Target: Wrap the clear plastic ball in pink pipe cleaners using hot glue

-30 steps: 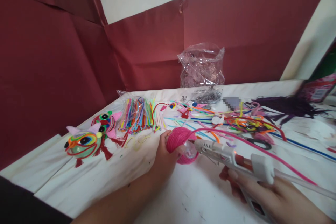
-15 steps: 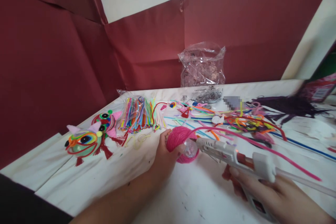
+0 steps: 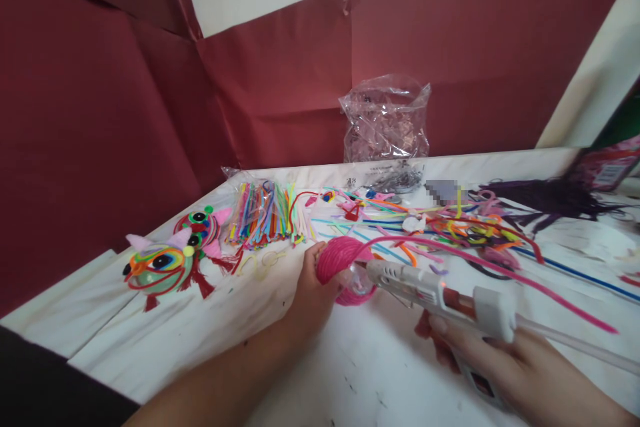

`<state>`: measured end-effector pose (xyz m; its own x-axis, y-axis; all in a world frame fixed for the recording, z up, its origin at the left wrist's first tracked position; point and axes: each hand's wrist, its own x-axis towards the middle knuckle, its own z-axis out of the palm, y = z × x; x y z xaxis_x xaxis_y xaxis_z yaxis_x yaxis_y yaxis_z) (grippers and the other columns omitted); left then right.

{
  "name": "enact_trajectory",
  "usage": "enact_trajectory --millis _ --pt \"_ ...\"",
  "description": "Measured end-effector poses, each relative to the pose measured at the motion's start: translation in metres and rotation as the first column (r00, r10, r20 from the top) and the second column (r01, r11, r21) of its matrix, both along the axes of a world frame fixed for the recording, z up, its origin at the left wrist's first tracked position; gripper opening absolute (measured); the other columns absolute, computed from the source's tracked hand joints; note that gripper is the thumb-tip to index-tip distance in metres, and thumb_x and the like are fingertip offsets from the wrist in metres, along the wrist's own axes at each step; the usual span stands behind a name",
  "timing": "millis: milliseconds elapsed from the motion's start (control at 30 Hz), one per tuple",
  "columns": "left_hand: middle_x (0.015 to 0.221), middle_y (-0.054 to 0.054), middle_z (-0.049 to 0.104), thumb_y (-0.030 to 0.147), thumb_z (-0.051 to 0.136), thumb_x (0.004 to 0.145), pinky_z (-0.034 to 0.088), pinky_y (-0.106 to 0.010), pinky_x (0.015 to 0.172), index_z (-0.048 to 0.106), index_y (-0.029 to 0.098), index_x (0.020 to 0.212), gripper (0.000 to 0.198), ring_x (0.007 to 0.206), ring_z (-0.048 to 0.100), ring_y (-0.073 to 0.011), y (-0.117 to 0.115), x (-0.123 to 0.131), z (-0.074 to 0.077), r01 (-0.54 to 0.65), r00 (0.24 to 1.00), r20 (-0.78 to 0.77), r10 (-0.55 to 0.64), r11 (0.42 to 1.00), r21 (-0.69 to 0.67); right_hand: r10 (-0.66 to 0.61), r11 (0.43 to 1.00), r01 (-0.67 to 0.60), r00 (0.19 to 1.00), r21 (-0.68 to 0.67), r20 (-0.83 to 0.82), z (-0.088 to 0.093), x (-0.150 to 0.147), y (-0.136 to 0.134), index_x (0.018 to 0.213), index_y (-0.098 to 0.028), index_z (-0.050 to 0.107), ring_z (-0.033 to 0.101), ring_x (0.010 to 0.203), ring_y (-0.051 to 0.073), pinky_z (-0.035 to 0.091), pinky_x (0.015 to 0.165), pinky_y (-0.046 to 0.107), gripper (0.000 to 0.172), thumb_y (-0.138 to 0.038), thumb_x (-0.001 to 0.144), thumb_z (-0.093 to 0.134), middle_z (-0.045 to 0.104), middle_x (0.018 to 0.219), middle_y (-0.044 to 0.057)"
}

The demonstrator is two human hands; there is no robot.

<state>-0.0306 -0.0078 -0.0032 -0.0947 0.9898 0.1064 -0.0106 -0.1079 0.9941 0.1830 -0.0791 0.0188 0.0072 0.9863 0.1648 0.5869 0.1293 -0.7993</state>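
Observation:
My left hand (image 3: 320, 280) is wrapped round a clear ball (image 3: 359, 278) partly covered with coils of pink pipe cleaner (image 3: 336, 260). A long loose end of that pipe cleaner arcs off to the right, above the glue gun. My right hand (image 3: 490, 350) grips a white hot glue gun (image 3: 425, 287) by its handle, with a glue stick (image 3: 575, 340) sticking out at the back. The gun's nozzle points left, at the bare part of the ball; whether the tip touches it is hard to tell.
Two decorated animal-face balls (image 3: 160, 267) with red tassels stand at the left. Behind my left hand lies a bag of coloured pipe cleaners (image 3: 265, 213). Loose pipe cleaners (image 3: 465, 233) spread to the right, near purple tassels (image 3: 545, 200). A clear plastic bag (image 3: 385, 120) stands at the back.
The glue gun and my right hand have shifted slightly left, bringing the nozzle further over the ball. My left hand keeps its hold.

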Motion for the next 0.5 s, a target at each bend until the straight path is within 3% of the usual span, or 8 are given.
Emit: enact_trajectory --millis 133,300,500 --pt "0.117 -0.008 0.061 0.027 0.072 0.066 0.048 -0.037 0.089 0.051 0.022 0.117 0.055 0.105 0.059 -0.0261 -0.0004 -0.0001 0.0003 -0.001 1.0 0.0 0.001 1.0 0.002 0.048 0.999 -0.048 0.999 -0.006 -0.022 0.0092 -0.0046 -0.0033 0.064 -0.025 0.066 0.062 0.053 0.019 0.047 0.051 0.027 0.055 -0.071 0.079 0.04 0.067 0.058 0.002" --pt "0.113 -0.008 0.062 0.029 0.075 0.061 0.048 -0.037 0.086 0.054 0.02 0.113 0.057 0.103 0.06 -0.0272 -0.0003 0.0009 0.0017 -0.011 1.0 0.026 0.011 1.0 0.009 -0.011 0.999 0.011 1.0 -0.033 -0.001 0.0071 -0.0007 -0.0035 0.061 -0.024 0.065 0.065 0.06 0.021 0.047 0.05 0.027 0.058 -0.074 0.077 0.041 0.069 0.063 0.004" --pt "0.113 -0.007 0.063 0.028 0.075 0.062 0.047 -0.038 0.088 0.052 0.021 0.115 0.058 0.105 0.059 -0.0272 0.0017 0.0003 -0.0008 -0.003 1.0 0.013 0.002 1.0 0.012 0.027 1.0 -0.027 0.999 0.002 -0.04 0.0082 -0.0055 -0.0038 0.064 -0.024 0.065 0.061 0.051 0.018 0.046 0.05 0.027 0.052 -0.069 0.079 0.043 0.065 0.054 0.001"
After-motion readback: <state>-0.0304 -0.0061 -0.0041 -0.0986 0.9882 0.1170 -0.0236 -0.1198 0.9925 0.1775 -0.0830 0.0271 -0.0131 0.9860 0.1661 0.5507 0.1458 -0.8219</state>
